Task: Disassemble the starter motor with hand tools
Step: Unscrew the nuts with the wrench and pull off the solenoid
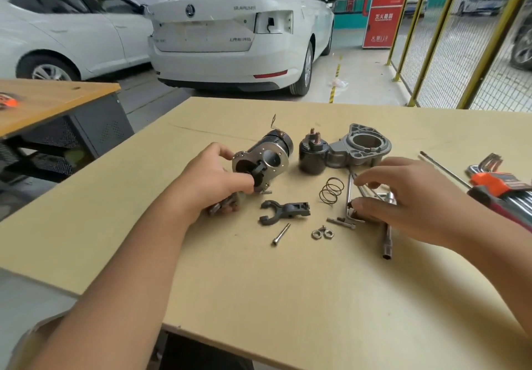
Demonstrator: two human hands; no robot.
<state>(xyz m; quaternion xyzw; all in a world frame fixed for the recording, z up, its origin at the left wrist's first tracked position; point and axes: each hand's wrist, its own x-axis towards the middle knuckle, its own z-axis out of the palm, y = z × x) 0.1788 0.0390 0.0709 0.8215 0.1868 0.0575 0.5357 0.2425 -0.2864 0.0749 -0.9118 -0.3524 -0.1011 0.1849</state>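
Note:
The black starter motor body lies on its side on the table, its metal end plate facing me. My left hand grips that plate end, thumb on the black hub, with a metal part partly hidden under its fingers. My right hand hovers over long bolts and pinches a small dark piece between thumb and finger. The solenoid and grey nose housing stand behind. A black shift fork, a spring, a bolt and two nuts lie in front.
A socket extension lies under my right hand. A hex key set with an orange holder and a thin rod lie at the right edge. A second bench stands left; white cars and a yellow fence stand beyond.

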